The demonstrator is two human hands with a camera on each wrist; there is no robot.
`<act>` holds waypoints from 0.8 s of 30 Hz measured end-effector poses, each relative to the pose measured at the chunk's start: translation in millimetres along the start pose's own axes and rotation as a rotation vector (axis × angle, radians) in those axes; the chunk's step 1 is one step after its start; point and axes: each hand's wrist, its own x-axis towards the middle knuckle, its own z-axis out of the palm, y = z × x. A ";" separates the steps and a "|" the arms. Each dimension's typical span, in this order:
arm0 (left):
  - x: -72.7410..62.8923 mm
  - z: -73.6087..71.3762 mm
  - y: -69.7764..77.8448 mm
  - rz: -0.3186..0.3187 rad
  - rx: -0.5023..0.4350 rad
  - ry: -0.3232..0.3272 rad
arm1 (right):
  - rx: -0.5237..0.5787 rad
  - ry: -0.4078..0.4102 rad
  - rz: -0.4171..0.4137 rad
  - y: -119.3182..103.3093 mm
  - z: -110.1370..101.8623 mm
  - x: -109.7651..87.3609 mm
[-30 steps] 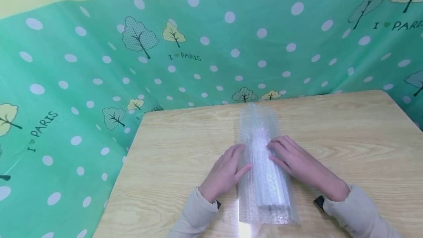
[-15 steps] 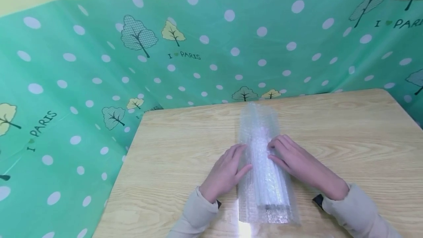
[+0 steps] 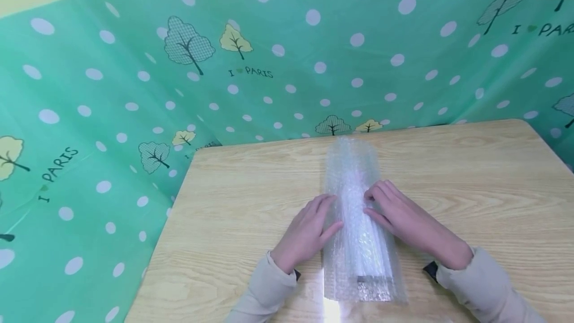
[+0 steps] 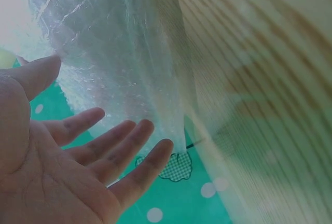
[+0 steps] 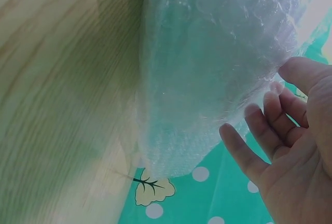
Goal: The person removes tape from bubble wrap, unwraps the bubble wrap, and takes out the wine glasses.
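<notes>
A long bundle of clear bubble wrap (image 3: 337, 268) lies lengthwise on the table, its layers folded over a pale, flat inside that blurs through the film. A dark strip shows across its near end. My left hand (image 3: 305, 231) rests at its left side, fingers spread and nearly straight, fingertips at the film. On the right side my right hand (image 3: 399, 213) has bent fingers, with thumb and index fingertip close together at the film's edge. In the right wrist view the right thumb (image 5: 306, 73) presses the wrap (image 5: 192, 79), and film overlaps the index fingertip.
The wood-grain table (image 3: 242, 188) extends on both sides of the bundle. Behind and to the left hangs a green polka-dot cloth (image 3: 269, 49) with printed trees. A bright light reflection shows on the table near the bundle's lower left.
The left edge of the dark strip at the bundle's near end has shifted slightly right as the film moved. Both hands stay nearly in place.
</notes>
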 end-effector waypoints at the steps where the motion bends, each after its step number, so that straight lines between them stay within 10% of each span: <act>1: 0.4 0.0 0.1 0.001 -0.001 0.000 | -0.003 -0.002 0.003 0.1 -0.2 0.0; 24: -0.6 -0.8 0.7 -0.012 -0.019 -0.021 | -0.010 -0.031 0.046 -2.5 -1.5 0.5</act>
